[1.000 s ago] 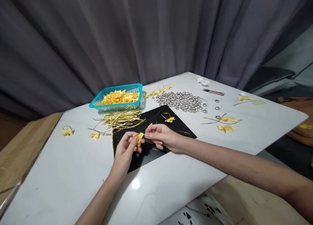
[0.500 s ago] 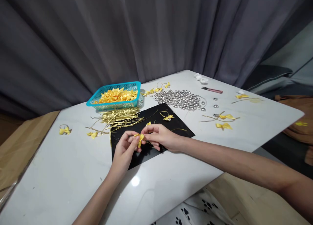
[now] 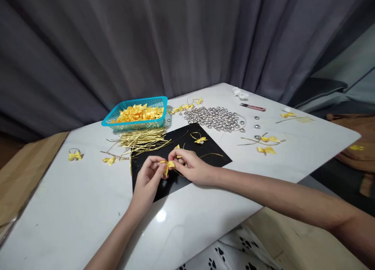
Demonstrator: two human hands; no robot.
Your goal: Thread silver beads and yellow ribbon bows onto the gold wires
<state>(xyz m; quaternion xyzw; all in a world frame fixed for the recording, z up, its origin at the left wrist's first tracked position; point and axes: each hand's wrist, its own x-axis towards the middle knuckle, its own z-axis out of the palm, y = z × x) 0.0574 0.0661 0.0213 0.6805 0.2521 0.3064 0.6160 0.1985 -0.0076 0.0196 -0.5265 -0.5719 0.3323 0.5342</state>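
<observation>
Bow [image 3: 168,165] is pinched between both hands, low over the near-left part of the black mat [image 3: 212,151], mid worktop [image 3: 73,207]; change over the last second: right hand [image 3: 191,166] has slid left; its fingertips were a gap away from the bow, now they meet the left's at it; left hand [image 3: 149,176] has barely moved, thumb and forefinger closed on the bow's left side, other fingers curled under; right thumb and forefinger closed on the bow's right side, remaining fingers loosely bent; my read: the hold has gone from one-handed to a two-handed pinch, so this looks like fine work at the bow's middle, not a pick or a put-down; view has drifted a little too, everything sits slightly up-left in frame, but nothing on the worktop looks moved; hard to make out: bow's centre is covered by fingertips; can't tell whether a gold wire runs through the pinch, though a thin strand lies on the mat just right of the right hand; wires [image 3: 143,139] heaped between mat and basket [image 3: 133,123]; beads [image 3: 215,117] too small to tell their shape; both forearms cut off at the frame edges; worktop's near corner out of frame.
</observation>
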